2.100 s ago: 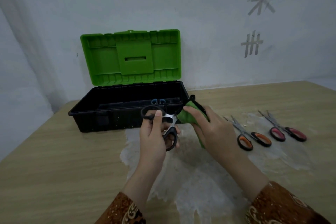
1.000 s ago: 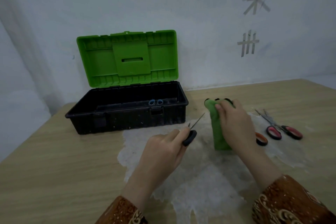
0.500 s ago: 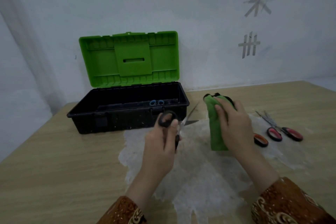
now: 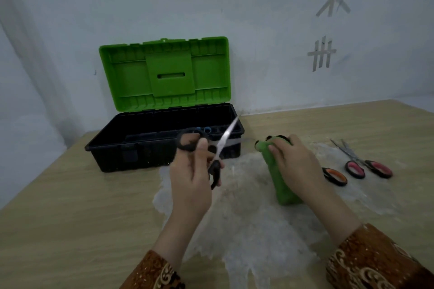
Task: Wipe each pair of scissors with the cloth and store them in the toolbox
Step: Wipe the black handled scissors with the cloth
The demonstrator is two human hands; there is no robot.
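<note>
My left hand (image 4: pixel 190 180) holds black-handled scissors (image 4: pixel 217 150) by their handles, blades spread apart and pointing up toward the toolbox's right end. The toolbox (image 4: pixel 141 148) is black with its green lid (image 4: pixel 164 73) standing open; blue-handled scissors (image 4: pixel 203 129) lie inside. My right hand (image 4: pixel 298 166) grips the folded green cloth (image 4: pixel 279 183) against the table, to the right of the black scissors. Orange-handled scissors (image 4: pixel 335 176) show only a handle past my right hand. Pink-handled scissors (image 4: pixel 366 166) lie further right.
A whitish, worn patch (image 4: pixel 253 223) covers the wooden table (image 4: pixel 70 218) under my hands. The toolbox stands against the wall (image 4: pixel 258 30) at the back left. Tape marks (image 4: pixel 321 54) are stuck on the wall at the right.
My left hand has lifted the black scissors up toward the toolbox and their blades have spread. My right hand with the cloth has sunk to the table.
</note>
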